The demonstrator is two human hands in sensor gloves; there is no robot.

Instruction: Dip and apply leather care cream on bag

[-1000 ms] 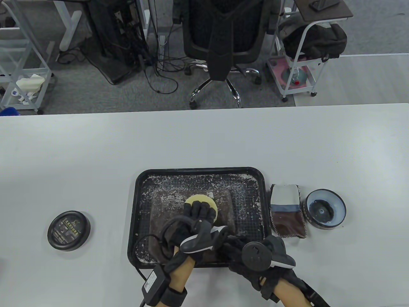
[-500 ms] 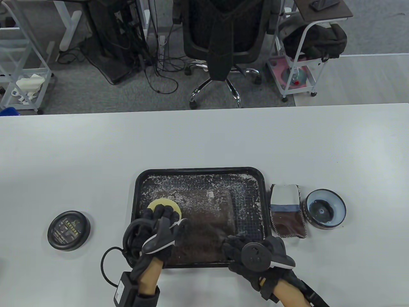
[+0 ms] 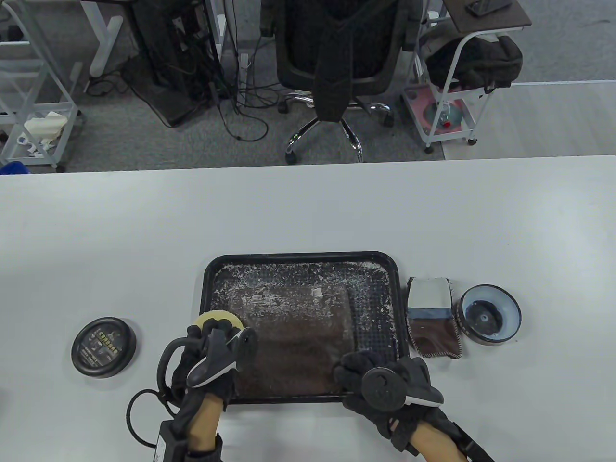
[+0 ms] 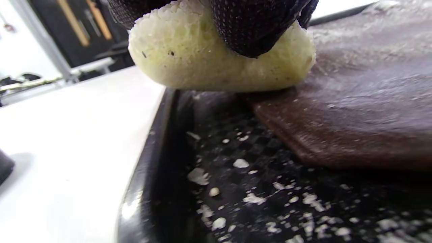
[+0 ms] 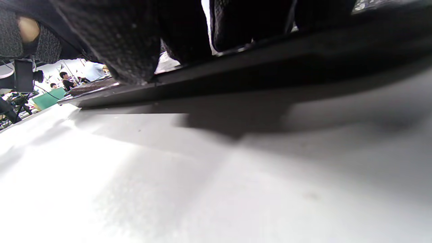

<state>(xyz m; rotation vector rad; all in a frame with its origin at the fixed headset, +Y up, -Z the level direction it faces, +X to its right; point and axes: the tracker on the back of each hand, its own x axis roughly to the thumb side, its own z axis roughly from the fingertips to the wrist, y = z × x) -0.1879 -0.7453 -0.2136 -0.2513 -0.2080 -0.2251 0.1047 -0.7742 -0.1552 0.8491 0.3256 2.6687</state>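
A: What is the left hand (image 3: 211,358) doing?

B: Its fingers (image 4: 256,27) are curled over a round yellow sponge (image 3: 216,318) and grip it. In the left wrist view the sponge's underside touches the edge of the brown leather bag (image 3: 293,337), with part of the sponge hanging out over the tray floor.

A: And the bag itself?

B: It lies flat in the black tray (image 3: 301,257), stretching from just beside the left hand across to the right hand. White flecks are scattered over the tray floor beyond it.

A: The right hand (image 3: 385,385)?

B: It sits at the tray's near edge, fingers (image 5: 135,44) hooked over the rim and down onto the bag's near corner, gripping the tray.

A: Where is the cream?

B: 1 open tin (image 3: 490,314) stands beyond the right hand, outside the tray, with a folded cloth (image 3: 433,317) between it and the tray. 1 dark round lid (image 3: 103,346) lies well out past the left hand on the white table (image 3: 308,211).
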